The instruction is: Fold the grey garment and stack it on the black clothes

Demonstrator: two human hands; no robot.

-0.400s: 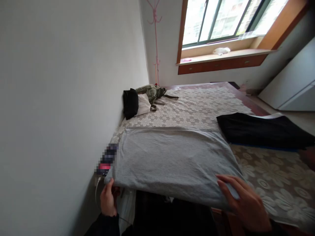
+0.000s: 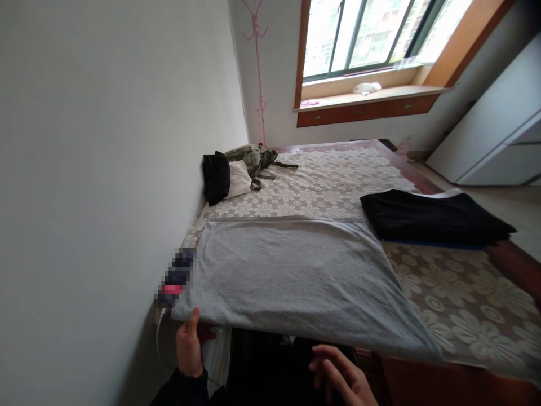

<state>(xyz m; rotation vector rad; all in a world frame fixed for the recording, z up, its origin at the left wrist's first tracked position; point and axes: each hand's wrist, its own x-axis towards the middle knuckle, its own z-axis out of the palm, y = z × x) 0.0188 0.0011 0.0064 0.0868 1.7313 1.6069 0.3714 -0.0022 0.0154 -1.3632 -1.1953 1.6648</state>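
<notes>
A: Step in hand?
B: Laying out a grey garment point(image 2: 296, 276) on the bed point(image 2: 456, 304). Left hand point(image 2: 189, 344) pinches its near-left corner; right hand point(image 2: 338, 378) hangs open, off the cloth, below the near edge.

A: Next move?
B: Likely the right hand must take the near-right corner.

A: Surroundings?
B: Floral cover; black folded cloth point(image 2: 431, 217) alongside; clothes pile point(image 2: 236, 169) by the wall; window point(image 2: 372, 34) beyond

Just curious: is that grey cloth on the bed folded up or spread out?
Spread out. The grey cloth lies flat across the bed, its near edge overhanging; the left hand pinches one corner.
</notes>
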